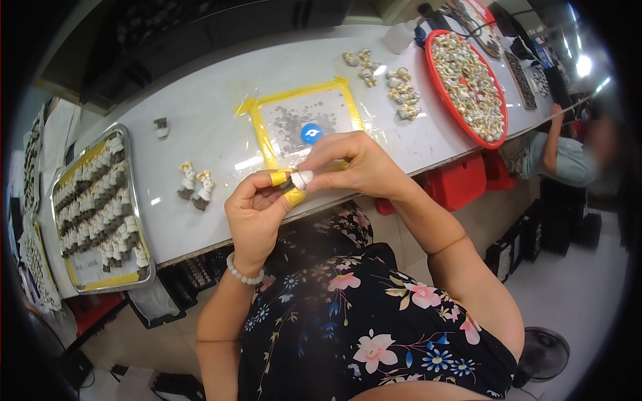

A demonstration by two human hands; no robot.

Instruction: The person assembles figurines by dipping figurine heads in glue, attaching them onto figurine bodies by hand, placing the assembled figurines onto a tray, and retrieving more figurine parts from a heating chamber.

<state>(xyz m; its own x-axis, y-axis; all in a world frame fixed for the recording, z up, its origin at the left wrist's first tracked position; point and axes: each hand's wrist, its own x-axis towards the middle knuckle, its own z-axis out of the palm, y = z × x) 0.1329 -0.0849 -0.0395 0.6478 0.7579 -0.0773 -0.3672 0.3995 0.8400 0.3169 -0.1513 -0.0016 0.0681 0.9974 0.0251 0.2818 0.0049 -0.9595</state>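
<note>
A small white figurine piece with a dark lower part (303,179) is pinched between my two hands over the table's front edge. My left hand (256,212), with yellow tape round its thumb and a finger and a bead bracelet at the wrist, grips the dark end. The thumb and fingers of my right hand (354,162) close on the white end. Just beyond them, a round blue cap or pot (311,133) rests on a spotted sheet (338,110) edged with yellow tape. Two figurines with gold tops, one (187,180) beside the other (203,191), lie left of my left hand.
A metal tray (152,267) holds rows of similar figurines at the left; a lone white-and-dark piece (161,127) stands nearby. At the back right are a red basket (433,87) full of white-and-gold pieces, loose pieces (403,93) and a white bottle (399,37). Another person (560,157) sits far right.
</note>
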